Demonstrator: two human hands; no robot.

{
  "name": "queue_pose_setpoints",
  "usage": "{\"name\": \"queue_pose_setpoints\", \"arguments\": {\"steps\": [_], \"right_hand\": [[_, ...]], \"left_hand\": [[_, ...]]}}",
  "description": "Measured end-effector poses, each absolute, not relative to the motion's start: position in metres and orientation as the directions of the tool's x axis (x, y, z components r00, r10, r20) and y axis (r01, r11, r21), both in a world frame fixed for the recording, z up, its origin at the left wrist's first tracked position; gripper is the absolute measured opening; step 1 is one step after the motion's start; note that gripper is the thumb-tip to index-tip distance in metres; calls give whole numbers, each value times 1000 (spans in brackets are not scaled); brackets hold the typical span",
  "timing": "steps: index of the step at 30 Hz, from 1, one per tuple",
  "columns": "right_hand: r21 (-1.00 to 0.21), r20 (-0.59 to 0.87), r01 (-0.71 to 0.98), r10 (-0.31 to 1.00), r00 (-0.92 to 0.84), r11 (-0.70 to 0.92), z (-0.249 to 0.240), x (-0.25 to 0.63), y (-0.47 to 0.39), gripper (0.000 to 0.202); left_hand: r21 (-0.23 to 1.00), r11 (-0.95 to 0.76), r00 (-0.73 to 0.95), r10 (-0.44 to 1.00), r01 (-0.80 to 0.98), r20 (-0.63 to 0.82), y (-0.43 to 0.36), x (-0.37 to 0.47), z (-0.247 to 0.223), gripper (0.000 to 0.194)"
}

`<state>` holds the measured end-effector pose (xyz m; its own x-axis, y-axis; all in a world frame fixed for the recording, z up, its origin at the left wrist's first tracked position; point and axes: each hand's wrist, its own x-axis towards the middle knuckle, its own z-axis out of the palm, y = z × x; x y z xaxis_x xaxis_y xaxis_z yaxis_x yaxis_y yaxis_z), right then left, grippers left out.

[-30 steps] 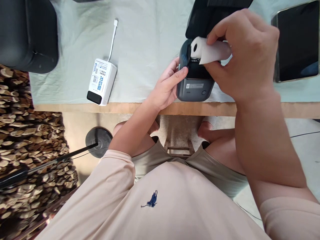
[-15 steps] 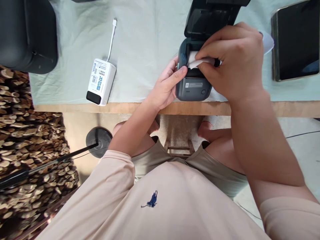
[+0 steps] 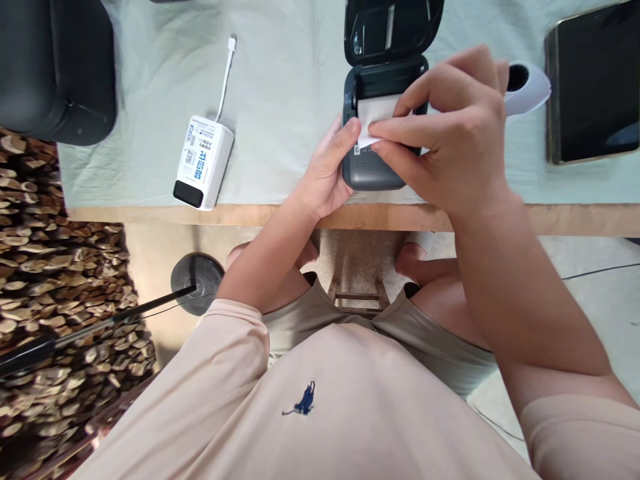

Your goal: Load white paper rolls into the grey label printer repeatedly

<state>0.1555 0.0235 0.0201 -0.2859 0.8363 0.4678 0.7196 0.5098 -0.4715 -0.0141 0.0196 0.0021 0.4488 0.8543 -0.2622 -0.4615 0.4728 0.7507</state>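
A small dark grey label printer point(image 3: 373, 175) stands near the table's front edge with its black lid point(image 3: 393, 30) flipped up and back. My left hand point(image 3: 333, 163) grips the printer's left side, thumb on its top edge beside the paper. White paper point(image 3: 377, 113) comes out of the printer's opening and lies over its front. My right hand point(image 3: 445, 127) pinches the paper between thumb and fingers, hiding the printer's right side. Just past that hand lies a white roll with a dark round core point(image 3: 527, 90), partly hidden.
A white power bank point(image 3: 205, 160) with a short cable lies on the cloth-covered table point(image 3: 280, 87) to the left. A black case point(image 3: 55, 73) fills the far left corner. A dark tablet or phone point(image 3: 595, 83) lies at the right. Below stands a round-based pole point(image 3: 197, 283).
The printer has turned and shifted slightly left, its lid with it. My right hand has drawn the paper forward over the printer's front. More of the white roll now shows.
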Motion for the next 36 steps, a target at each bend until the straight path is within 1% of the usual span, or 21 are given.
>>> {"name": "queue_pose_setpoints", "arguments": {"steps": [2,4,8,10,12,14,16,18,20,24,27,29,31,34,36], "right_hand": [[-470,475,701,823,-311,536,19,155,22,32],[-476,517,668,796,-313,572,17,154,22,34],[-504,605,622,759,-240,599,18,157,24,45],[-535,598,620,775,-202,574,23,160,25,43],[-592,582,610,803,-128,527,27,162,26,40],[-645,578,589,815,-43,488,29,163,27,39],[-653,586,583,810,-17,484,29,165,28,37],[-640,580,590,813,-49,492,27,166,29,30],[-625,544,610,832,-107,487,26,167,29,27],[-590,427,675,881,-205,443,26,168,26,44],[-589,406,666,880,-246,457,25,169,26,51],[-594,420,643,868,-264,483,23,169,27,58],[-596,423,635,864,-272,492,21,170,27,61],[-618,396,635,881,-259,464,21,171,26,58],[-668,375,608,900,-221,428,22,170,25,57]], "left_hand": [[768,457,428,864,-449,-264,19,-16,0,24],[787,440,392,878,-433,-275,18,-17,-2,19],[790,415,352,896,-451,-270,17,-16,-4,31],[784,410,354,898,-467,-259,17,-15,-4,33],[785,404,357,900,-469,-250,17,-15,-5,37],[793,410,357,897,-451,-260,17,-16,-5,45],[801,421,352,893,-426,-282,18,-16,-6,54],[808,417,349,894,-416,-282,17,-17,-6,60],[814,395,351,901,-426,-254,17,-17,-6,59],[817,346,372,911,-461,-176,16,-17,-7,53],[797,351,394,906,-491,-156,16,-17,-7,45],[788,362,387,906,-497,-171,15,-16,-5,40],[790,376,359,909,-485,-212,15,-16,-3,39],[789,402,333,905,-464,-265,15,-15,-1,41],[792,411,333,901,-452,-277,15,-14,0,40]]}}
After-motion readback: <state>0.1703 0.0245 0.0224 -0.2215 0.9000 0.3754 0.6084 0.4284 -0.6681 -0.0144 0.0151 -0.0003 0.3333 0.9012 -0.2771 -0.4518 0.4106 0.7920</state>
